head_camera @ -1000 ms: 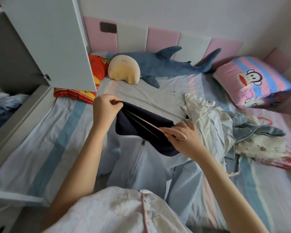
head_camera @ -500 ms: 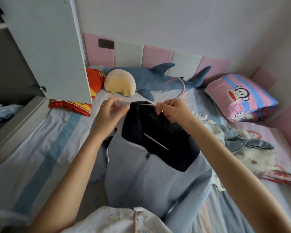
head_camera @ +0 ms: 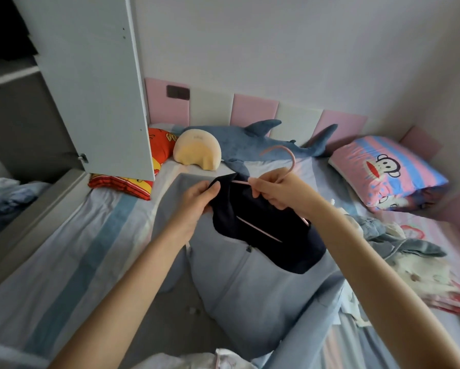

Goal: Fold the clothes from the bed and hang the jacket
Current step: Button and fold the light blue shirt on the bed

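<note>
Right hand (head_camera: pixel 276 191) pinches pink hanger (head_camera: pixel 290 166) at neck, hook pointing up, to seat it inside jacket (head_camera: pixel 263 251). Left hand (head_camera: pixel 199 198) pinches navy collar edge, holding opening wide. Both forearms reach forward, jacket raised over bed (head_camera: pixel 72 251), unfolded clothes (head_camera: pixel 409 251) right of jacket.

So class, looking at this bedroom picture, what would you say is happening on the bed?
A person is putting a light blue jacket with a dark lining onto a pink hanger. The right hand grips the hanger near its hook, and the left hand pinches the jacket's collar. The jacket is lifted above the bed. A pile of unfolded clothes waits on the right, and the wardrobe door stands open on the left.
</note>
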### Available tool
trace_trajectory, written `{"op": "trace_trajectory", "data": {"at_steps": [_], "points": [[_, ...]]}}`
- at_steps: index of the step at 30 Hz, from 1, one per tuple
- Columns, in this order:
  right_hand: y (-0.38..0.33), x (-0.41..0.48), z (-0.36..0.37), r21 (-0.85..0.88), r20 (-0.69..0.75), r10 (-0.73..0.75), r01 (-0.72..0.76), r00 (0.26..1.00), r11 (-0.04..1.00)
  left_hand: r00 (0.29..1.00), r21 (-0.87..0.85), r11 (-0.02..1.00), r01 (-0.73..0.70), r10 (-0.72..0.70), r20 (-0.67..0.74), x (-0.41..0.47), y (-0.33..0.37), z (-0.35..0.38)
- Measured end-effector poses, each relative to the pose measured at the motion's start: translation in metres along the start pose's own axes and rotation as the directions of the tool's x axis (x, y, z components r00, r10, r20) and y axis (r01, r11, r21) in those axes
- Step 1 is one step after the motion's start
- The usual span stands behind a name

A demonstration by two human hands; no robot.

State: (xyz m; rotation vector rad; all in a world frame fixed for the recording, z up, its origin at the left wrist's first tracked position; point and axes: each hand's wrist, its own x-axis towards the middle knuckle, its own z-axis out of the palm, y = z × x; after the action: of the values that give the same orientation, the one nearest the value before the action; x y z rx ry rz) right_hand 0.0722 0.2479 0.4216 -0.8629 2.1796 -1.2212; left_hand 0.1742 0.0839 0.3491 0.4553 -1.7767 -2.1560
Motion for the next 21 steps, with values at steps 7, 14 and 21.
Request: {"op": "trace_trajectory", "data": {"at_steps": [7,14,21], "points": [[-0.003,-0.008,0.001,-0.121,-0.047,-0.038,0.032,0.998,0.992,0.967,0.029,0.984,-0.178,0.180,-0.179,0.005,0.012,-0.005],[-0.001,-0.013,-0.005,0.090,-0.005,-0.022,0.022,1.000,0.996,0.891,0.475,0.832,-0.287,0.414,-0.186,0.007,0.000,-0.019],[-0.010,-0.006,0.001,0.111,0.056,-0.066,0.059,0.996,0.992,0.555,0.822,0.088,-0.562,0.778,0.296,-0.010,0.016,-0.013]]}}
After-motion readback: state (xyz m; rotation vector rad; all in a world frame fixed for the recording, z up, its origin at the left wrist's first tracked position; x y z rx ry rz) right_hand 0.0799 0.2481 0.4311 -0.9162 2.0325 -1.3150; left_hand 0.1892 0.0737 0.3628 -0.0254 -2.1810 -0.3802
